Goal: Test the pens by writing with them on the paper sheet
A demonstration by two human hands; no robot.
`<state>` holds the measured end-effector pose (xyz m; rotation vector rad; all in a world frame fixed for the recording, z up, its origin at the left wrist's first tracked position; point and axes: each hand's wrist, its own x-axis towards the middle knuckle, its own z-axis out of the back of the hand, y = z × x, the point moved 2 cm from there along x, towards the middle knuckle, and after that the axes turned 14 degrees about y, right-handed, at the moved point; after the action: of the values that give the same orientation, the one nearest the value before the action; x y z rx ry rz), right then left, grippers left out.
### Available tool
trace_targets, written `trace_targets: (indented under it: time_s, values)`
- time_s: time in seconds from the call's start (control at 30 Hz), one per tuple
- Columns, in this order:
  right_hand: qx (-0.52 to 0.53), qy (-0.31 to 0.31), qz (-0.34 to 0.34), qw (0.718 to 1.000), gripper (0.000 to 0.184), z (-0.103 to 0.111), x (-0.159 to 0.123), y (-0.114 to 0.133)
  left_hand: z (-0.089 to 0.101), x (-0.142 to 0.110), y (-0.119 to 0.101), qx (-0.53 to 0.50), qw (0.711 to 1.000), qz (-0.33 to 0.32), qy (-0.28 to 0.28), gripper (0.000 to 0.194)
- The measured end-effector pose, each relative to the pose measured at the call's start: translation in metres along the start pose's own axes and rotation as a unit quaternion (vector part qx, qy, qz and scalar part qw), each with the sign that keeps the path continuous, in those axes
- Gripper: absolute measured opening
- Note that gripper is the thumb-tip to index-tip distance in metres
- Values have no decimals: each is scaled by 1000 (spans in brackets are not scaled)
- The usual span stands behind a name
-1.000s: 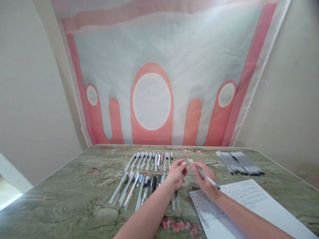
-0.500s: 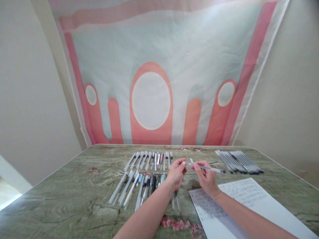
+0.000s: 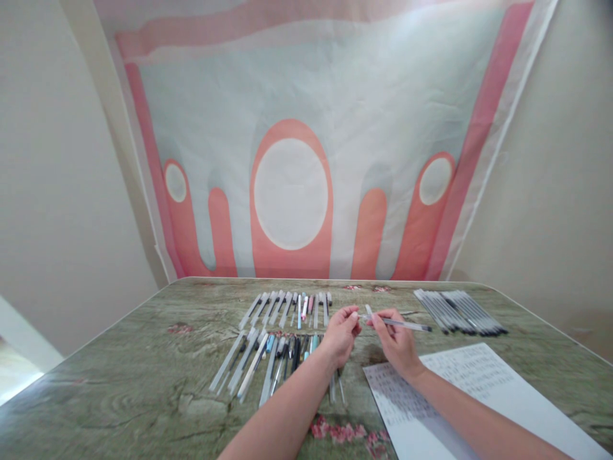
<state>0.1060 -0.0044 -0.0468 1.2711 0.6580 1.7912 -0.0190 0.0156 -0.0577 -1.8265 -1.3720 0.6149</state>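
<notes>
Holding the clear-barrelled pen point(image 3: 409, 325) nearly level, the right hand point(image 3: 396, 338) has swung its dark end up and away from the steep slant of one second ago; over the last half second, almost no shift. Right thumb and fingers closed on the barrel. Left hand point(image 3: 342, 335): fingers curled, thumb and fingertips brought to a pinch right at the pen's other end; cannot tell whether they have closed on it. A small pale piece point(image 3: 368, 309) juts up beside the right fingertips; identity unclear.

Pen position: above the wood-patterned table point(image 3: 119, 370), beyond the far left corner of the handwritten sheet point(image 3: 507, 415), between the far row of capped pens point(image 3: 252, 311) and the fanned bundle of dark-ended pens point(image 3: 460, 313). Rows and bundle unchanged. Near row of mixed pens point(image 3: 228, 361) partly behind the left forearm.

Judgement: the levelling lines the pen up with the left fingertips, so both hands now seem to work at one end
</notes>
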Motion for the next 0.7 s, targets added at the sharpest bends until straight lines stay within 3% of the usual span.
trace_targets:
  time_s: [0.7]
  values:
    - [4, 20, -5, 1000, 15, -1, 0, -2, 0, -1, 0, -7, 1000, -3, 0, 29]
